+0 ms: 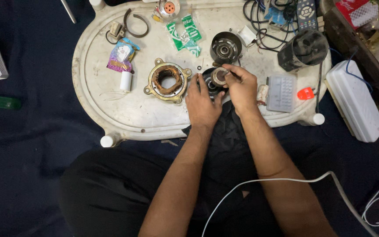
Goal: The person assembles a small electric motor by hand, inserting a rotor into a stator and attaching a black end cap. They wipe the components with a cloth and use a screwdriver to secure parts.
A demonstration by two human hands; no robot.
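My left hand [202,103] rests on a round black motor part [209,83] lying on the white oval tray table [110,109], steadying it from the left. My right hand [241,85] pinches a small round rotor-like piece [219,76] with a coppery face, held on top of that black part. A brass-coloured ring stator with copper windings [168,80] lies just left of my left hand. Behind my hands sits a black round end cover with a bearing [225,47].
On the tray: a white small cylinder [126,80], a purple foil packet [120,56], green sachets [184,33], a grey keypad block [280,92], an orange cap [305,93], a black motor housing [304,49], cables and a remote [306,12]. A white box [355,101] lies right; a white cable [286,181] crosses my lap.
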